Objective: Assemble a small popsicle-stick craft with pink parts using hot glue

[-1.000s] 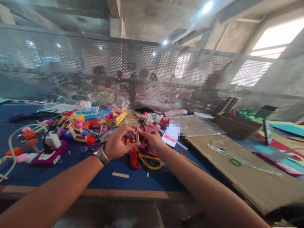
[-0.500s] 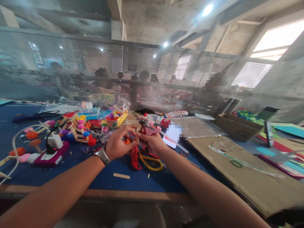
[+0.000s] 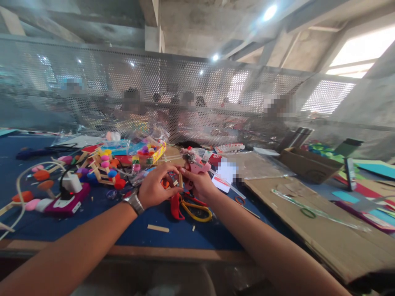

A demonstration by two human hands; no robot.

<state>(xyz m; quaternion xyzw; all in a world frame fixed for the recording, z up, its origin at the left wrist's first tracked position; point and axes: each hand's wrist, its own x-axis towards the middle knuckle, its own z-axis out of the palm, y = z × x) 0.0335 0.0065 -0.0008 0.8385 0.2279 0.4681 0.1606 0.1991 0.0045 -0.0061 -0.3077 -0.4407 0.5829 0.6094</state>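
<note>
My left hand (image 3: 157, 187), with a watch on the wrist, is pinched around a small wooden craft stick piece (image 3: 180, 177) over the middle of the table. Closed around a pink glue gun (image 3: 197, 165) is my right hand (image 3: 202, 186); a translucent glue stick (image 3: 235, 188) juts from the gun's rear. The right fingertips meet the wooden piece too. The gun's nozzle is hard to make out. Below the hands lie a red-handled tool (image 3: 175, 207) and yellow-handled scissors (image 3: 199, 213). Nearer to me, a loose craft stick (image 3: 158, 228) rests flat on the blue tabletop.
Pompoms and joined craft sticks (image 3: 103, 166) are heaped at left, behind a purple power strip (image 3: 72, 201) with a white plug. A bottle with a red label (image 3: 212, 158) lies behind the gun. Cardboard (image 3: 296, 209) covers the right side. A perforated metal screen (image 3: 185, 90) stands at the back.
The glue gun has tilted and shifted slightly to the right in my right hand. My left hand has moved a little to the right, and the wooden piece has turned slightly.
</note>
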